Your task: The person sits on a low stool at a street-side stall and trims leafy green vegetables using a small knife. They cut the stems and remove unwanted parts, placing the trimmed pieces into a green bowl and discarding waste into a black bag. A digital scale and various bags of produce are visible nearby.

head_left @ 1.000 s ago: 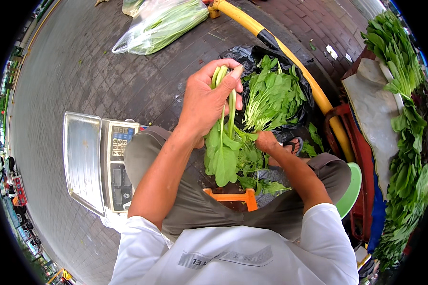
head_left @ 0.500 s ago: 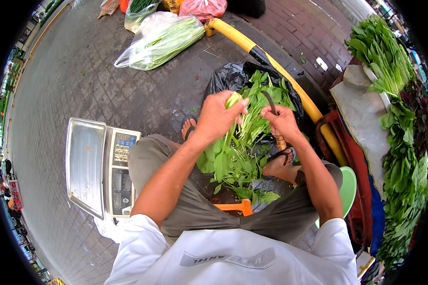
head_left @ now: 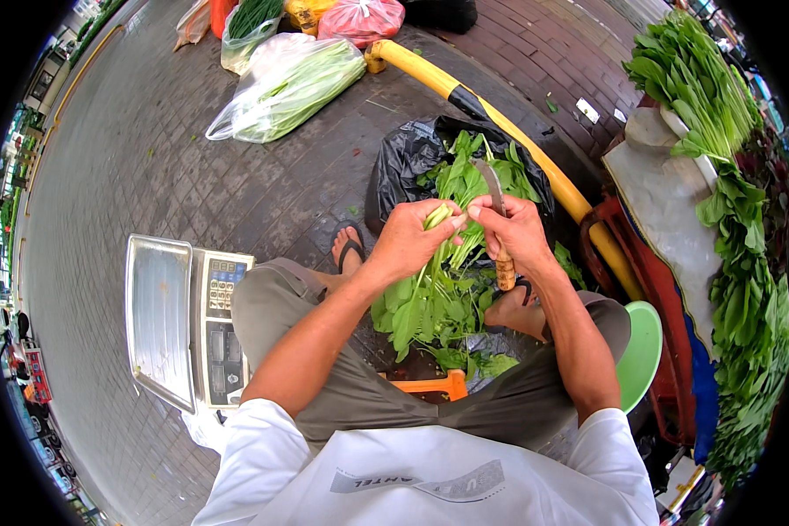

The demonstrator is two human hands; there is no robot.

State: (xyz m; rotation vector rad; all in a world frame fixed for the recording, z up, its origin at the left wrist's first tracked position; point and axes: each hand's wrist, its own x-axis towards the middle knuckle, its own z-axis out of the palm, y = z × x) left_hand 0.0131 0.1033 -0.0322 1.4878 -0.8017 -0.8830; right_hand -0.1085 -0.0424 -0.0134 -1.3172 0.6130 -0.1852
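Observation:
My left hand [head_left: 416, 237] is closed round a bunch of leafy greens [head_left: 409, 311], stem ends up and leaves hanging down between my knees. My right hand [head_left: 519, 235] is closed on a curved knife [head_left: 493, 186]. Its dark blade points up past my fingers and its wooden handle [head_left: 505, 273] sticks out below. The thumb and fingertips of both hands almost meet at the cut ends of the stems; what they pinch there is too small to make out. Just beyond, more loose greens [head_left: 465, 180] lie in a black plastic bag [head_left: 396, 167].
A scale [head_left: 223, 324] with a metal tray [head_left: 159, 320] stands at my left. Bagged vegetables [head_left: 294, 88] lie ahead. A yellow and black rail [head_left: 543, 162] curves past the black bag. At right are a green basin [head_left: 642, 355] and a stand with stacked greens [head_left: 745, 351].
My right hand has come in towards my left hand, bringing the knife upright beside the stems. Both hands sit slightly lower, and the view has shifted a little.

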